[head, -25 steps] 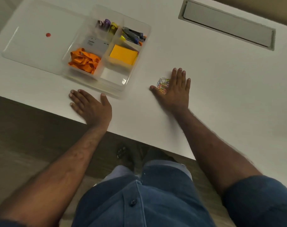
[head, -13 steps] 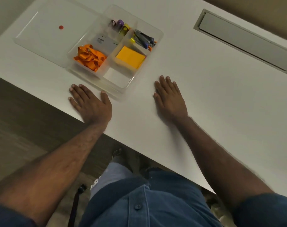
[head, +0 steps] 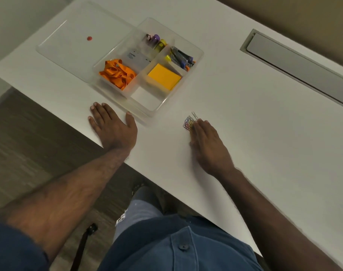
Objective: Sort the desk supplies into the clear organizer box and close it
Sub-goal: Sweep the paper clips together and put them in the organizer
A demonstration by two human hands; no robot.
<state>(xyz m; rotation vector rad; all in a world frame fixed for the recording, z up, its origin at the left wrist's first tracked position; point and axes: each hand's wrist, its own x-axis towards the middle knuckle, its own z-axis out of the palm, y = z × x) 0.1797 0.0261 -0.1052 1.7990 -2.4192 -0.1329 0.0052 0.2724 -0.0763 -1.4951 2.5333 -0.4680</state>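
The clear organizer box (head: pixel 198 53) stands open on the white desk, its flat lid (head: pixel 69 44) with a red dot lying to its left. Its compartments hold orange bands (head: pixel 117 74), a yellow sticky-note pad (head: pixel 163 76), a white card, small bottles (head: pixel 157 41) and a stapler with clips (head: pixel 181 58); the near right compartment holds nothing. A small heap of coloured paper clips (head: pixel 189 122) lies on the desk to the right of the box. My right hand (head: pixel 209 141) lies flat with its fingertips against the clips. My left hand (head: pixel 114 128) rests flat beside the box's near corner.
A grey cable hatch (head: pixel 297 65) is set into the desk at the far right. The desk's front edge (head: pixel 166 184) runs diagonally just behind my wrists, with dark floor below on the left.
The paper clips, covered by my right hand half a second ago, now show at its fingertips as the hand has drawn back. My left hand has stayed by the box.
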